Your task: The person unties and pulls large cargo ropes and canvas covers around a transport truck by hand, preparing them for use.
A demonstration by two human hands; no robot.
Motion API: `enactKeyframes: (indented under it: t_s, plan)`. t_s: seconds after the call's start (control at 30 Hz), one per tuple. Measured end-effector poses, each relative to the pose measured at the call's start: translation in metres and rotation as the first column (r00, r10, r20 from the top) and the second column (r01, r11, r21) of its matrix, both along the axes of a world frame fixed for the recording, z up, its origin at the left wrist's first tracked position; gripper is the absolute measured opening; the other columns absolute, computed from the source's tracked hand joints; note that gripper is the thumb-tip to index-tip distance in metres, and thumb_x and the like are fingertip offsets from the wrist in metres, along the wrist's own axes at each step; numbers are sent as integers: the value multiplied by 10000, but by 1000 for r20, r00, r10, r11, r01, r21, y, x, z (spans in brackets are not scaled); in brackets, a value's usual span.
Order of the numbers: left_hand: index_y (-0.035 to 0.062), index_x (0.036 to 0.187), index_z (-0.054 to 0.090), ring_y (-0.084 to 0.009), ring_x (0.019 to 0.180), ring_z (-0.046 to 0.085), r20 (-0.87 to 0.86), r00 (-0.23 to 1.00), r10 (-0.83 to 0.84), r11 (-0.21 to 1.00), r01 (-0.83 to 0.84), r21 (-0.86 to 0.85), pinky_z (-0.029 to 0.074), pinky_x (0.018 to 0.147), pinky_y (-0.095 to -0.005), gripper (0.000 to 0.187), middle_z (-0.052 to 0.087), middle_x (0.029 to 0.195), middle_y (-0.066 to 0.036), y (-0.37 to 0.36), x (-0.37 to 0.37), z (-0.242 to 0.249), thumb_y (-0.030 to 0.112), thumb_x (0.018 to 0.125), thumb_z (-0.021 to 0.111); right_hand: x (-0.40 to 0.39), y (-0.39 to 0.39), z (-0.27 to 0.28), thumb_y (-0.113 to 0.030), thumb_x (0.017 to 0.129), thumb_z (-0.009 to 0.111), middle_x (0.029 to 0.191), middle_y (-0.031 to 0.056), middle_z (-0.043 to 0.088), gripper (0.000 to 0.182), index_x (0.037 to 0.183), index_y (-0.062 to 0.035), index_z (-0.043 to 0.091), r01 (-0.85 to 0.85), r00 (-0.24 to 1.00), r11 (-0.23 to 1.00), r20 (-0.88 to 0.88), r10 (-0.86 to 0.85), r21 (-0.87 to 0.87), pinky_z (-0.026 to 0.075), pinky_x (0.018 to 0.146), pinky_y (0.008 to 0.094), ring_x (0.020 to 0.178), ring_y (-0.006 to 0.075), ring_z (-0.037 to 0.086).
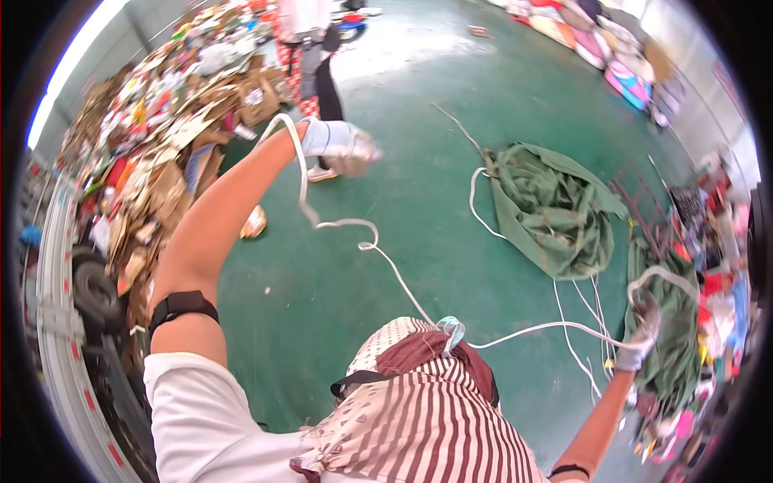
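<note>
My left hand (342,149), in a pale work glove, reaches out at upper left, its fingers smeared by motion. A white rope (346,222) loops over that wrist, then runs down in loose curls past the striped head cloth (419,414) at the bottom. From there the rope crosses to my right hand (642,342), also gloved, which is closed around it low at the right. Beyond this hand the rope bends up into a loop. Close by lies a dark green cloth (680,346), and a bulky green tarp bundle (555,213) with white cords sits further ahead.
Heaped cardboard and mixed waste (173,169) fills the left side. A person (310,64) stands ahead near that heap. A pale metal rail (60,322) and a tyre (97,288) are at far left. Stuffed bundles (596,40) line the back right; a metal hand truck (644,201) stands at right.
</note>
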State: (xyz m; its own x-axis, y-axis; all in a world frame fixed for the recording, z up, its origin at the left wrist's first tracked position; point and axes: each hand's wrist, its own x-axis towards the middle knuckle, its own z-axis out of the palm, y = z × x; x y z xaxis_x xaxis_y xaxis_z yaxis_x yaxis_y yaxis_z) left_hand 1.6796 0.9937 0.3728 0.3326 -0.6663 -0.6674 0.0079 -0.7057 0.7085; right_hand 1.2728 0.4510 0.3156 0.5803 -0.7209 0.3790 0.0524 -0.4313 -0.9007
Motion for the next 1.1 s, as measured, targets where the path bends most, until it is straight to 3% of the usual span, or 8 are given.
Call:
enactKeyframes:
  t_s: [0.17, 0.2, 0.27, 0.43, 0.57, 0.7, 0.93, 1.1]
  plan:
    - [42, 1071, 484, -121, 690, 537, 375, 902, -213, 954, 275, -120, 453, 572, -249, 364, 565, 864, -70, -164, -28, 20, 276, 795, 530, 95, 170, 67, -73, 762, 495, 830, 17, 520, 381, 1140, -33, 465, -273, 960, 951, 25, 280, -143, 391, 565, 206, 665, 55, 459]
    - [34, 1044, 495, -122, 696, 538, 102, 966, -238, 900, 259, -352, 452, 572, -242, 342, 571, 846, -67, -189, -41, 10, 251, 782, 529, 110, 188, 80, -13, 726, 533, 808, 9, 525, 404, 1125, -58, 483, -321, 947, 921, -88, 309, -223, 409, 561, 216, 668, 73, 473]
    - [13, 1029, 500, -132, 722, 540, -79, 929, -362, 811, 272, -518, 454, 586, -242, 327, 574, 841, -75, -224, -80, 2, 215, 772, 516, 143, 199, 107, -65, 604, 611, 981, 137, 540, 498, 1087, -138, 514, -350, 930, 395, -264, 257, -849, 471, 603, 305, 685, 268, 559]
    - [-6, 1086, 473, -158, 789, 548, 556, 584, -592, 363, 809, -463, 460, 641, -262, 379, 554, 948, -93, -240, -139, -10, 192, 767, 526, 165, 223, 120, -75, 628, 598, 1119, 136, 454, 609, 1196, -164, 395, -866, 499, 321, -710, 498, -383, 469, 640, 335, 799, 292, 561]
    - [20, 1031, 534, -153, 886, 512, -465, 588, -662, 722, 336, -604, 400, 753, -244, 382, 556, 1002, -104, -209, -177, -64, 131, 669, 580, 154, 200, 78, -82, 631, 574, 1032, 132, 480, 517, 1127, -147, 445, -975, 146, 218, -877, 458, -48, 444, 719, 351, 873, 308, 524]
    - [-7, 976, 516, -189, 787, 577, -619, 209, -757, 551, 713, -434, 467, 700, -294, 275, 578, 908, -131, -208, -214, -52, 150, 751, 509, 154, 238, 56, 13, 560, 575, 1034, 122, 476, 492, 1031, -89, 476, -786, 616, 376, -562, 552, -491, 432, 720, 355, 894, 302, 502]
    - [-9, 995, 501, -138, 497, 558, -485, 64, -872, 317, 829, -461, 448, 431, -239, 291, 589, 765, -130, -228, -210, -52, 128, 738, 488, 185, 240, 47, -117, 499, 718, 1197, 162, 391, 722, 1136, -24, 391, -430, 892, 779, -81, 445, -455, 346, 888, 401, 1109, 303, 379]
    - [-16, 1003, 519, -130, 801, 498, -317, 91, -944, 259, 799, -543, 406, 713, -252, 319, 569, 835, -60, -249, -206, -70, 170, 749, 470, 224, 230, 1, -105, 773, 493, 1000, 98, 538, 417, 1173, -43, 395, -848, 20, 103, -163, 986, 519, 420, 797, 312, 910, 173, 514]
